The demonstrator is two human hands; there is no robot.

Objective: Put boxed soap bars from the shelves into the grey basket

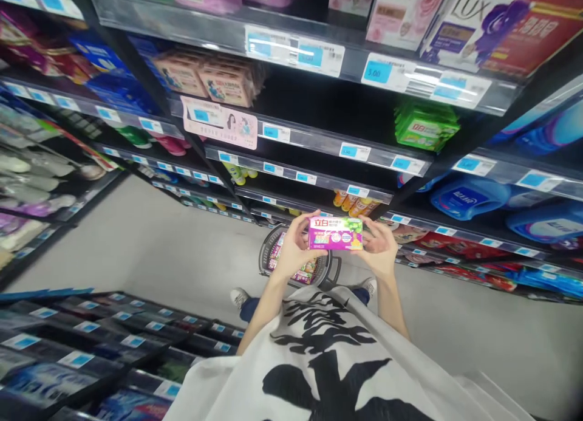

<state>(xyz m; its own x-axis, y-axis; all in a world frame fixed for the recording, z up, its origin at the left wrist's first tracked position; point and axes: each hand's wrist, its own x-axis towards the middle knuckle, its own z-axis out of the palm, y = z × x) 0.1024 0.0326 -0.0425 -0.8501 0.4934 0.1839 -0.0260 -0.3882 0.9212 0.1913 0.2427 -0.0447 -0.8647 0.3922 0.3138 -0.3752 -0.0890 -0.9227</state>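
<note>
Between both hands, in front of my chest, is a purple and white soap packet with its printed face turned up. My left hand grips its left end and my right hand its right end, fingers and thumbs at the edges. Beneath the packet a dark shopping basket stands on the floor between my feet. Several purple and colourful packets lie in it, partly hidden by my left hand and the packet I hold.
Ahead stands a dark shelf unit with price labels. Pink soap packs sit at its left, green soap packs at its right. Blue detergent bottles stand farther right. Grey floor extends leftward; another shelf is at lower left.
</note>
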